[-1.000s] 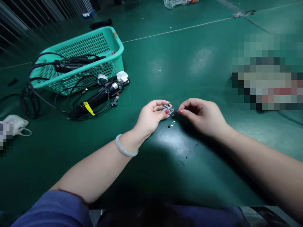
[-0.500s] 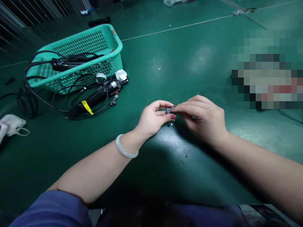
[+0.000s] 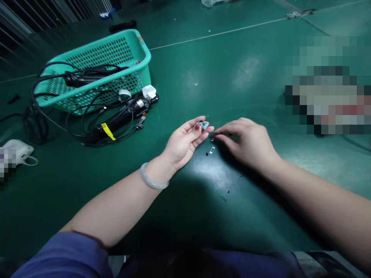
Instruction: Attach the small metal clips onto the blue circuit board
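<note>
My left hand is closed, with the thumb and fingers gripping a small light-blue piece with dark and pale detail; its exact kind is too small to make out. Just to the right, my right hand has its thumb and index finger slightly apart, with nothing visible between them. Close by its thumb tip is a tiny copper-coloured piece. Below that, a small silvery rectangular frame, like a SIM card tray, lies on the green surface. A tiny black square sits beside the frame.
A turquoise plastic basket with black cables and a black handheld tool stands at the left. Another black tool with a yellow label lies before it. A white device is at the far left, and a blurred-out object at the right.
Both hands were together on the small piece; now they are apart. My left hand has turned and lifted the piece slightly up and left. The copper-coloured bit now shows near my right thumb.
</note>
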Tool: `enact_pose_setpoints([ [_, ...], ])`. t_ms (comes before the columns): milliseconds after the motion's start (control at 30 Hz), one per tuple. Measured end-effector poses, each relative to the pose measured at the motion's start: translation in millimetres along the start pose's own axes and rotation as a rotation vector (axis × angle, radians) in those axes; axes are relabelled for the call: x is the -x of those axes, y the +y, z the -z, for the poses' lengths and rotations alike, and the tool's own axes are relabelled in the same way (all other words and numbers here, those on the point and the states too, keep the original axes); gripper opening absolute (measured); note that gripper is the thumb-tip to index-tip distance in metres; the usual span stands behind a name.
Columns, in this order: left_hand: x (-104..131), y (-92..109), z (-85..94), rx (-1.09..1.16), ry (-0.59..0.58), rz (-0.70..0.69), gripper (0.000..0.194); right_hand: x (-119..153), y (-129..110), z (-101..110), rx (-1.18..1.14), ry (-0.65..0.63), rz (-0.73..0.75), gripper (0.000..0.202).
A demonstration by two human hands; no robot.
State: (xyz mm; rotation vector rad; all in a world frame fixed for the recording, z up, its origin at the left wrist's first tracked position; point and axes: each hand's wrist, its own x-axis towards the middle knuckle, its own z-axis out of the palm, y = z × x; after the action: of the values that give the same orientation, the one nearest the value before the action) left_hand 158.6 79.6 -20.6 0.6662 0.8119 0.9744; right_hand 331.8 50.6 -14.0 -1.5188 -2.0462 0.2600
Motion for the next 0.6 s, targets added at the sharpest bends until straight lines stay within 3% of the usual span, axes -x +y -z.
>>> enact_pose_setpoints([
  [133,0.2,-2.1,-1.1,-0.052,0.037,-0.036,0.016,-2.9,5.6,-11.4,0.066,-0.091,-0.009,0.016],
  [333,0.0,-8.1,1.3,-0.195,0.019,-0.141,0.025,-6.6,8.5,-15.5,0.059,-0.103,-0.043,0.015],
  [467,-0.3,-8.0,2.1,-0.211,0.027,-0.137,0.025,-7.1,9.0,-12.8,0.026,-0.095,-0.073,0.021],
  [600,0.2,-6.8,0.7,-0.201,0.032,-0.127,0.026,-6.6,7.9,-11.3,0.037,-0.094,-0.101,0.014],
])
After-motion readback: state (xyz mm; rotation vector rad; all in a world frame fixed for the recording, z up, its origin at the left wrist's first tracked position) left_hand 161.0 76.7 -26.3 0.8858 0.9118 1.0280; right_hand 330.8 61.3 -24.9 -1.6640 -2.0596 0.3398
